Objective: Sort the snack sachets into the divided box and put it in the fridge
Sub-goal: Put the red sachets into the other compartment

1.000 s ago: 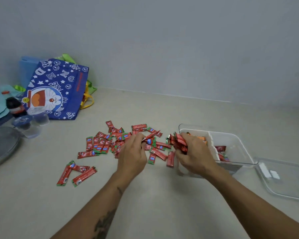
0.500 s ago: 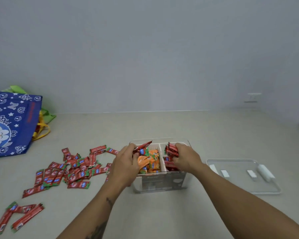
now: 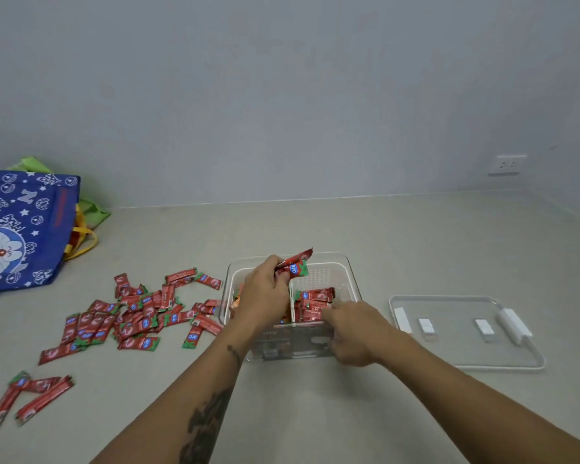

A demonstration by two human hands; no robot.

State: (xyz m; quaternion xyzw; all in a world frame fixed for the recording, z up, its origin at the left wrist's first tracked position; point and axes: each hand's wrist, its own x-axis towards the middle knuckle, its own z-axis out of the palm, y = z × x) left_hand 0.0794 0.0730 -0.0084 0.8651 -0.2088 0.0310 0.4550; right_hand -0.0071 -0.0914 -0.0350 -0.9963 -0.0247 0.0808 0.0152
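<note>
A clear divided box point(image 3: 347, 266) stands on the beige counter. My left hand point(image 3: 265, 298) hovers over its left compartment and pinches a red sachet point(image 3: 295, 265) that sticks up to the right. Orange sachets point(image 3: 235, 298) show only a little beside that hand. A bundle of red sachets point(image 3: 315, 304) lies in the right compartment. My right hand point(image 3: 352, 333) reaches over the box's front wall, its fingertips touching that bundle. Several loose red sachets point(image 3: 141, 316) are spread on the counter left of the box.
The box's clear lid point(image 3: 466, 333) lies upside down right of the box. A blue cartoon bag point(image 3: 24, 229) leans at the far left wall. A few more red sachets point(image 3: 27, 398) lie at the lower left. A wall socket point(image 3: 509, 164) sits at the back right.
Both hands carried red sachets from the pile to the box. The right hand's bundle now lies in the right compartment. The left hand still holds its sachet, raised above the box.
</note>
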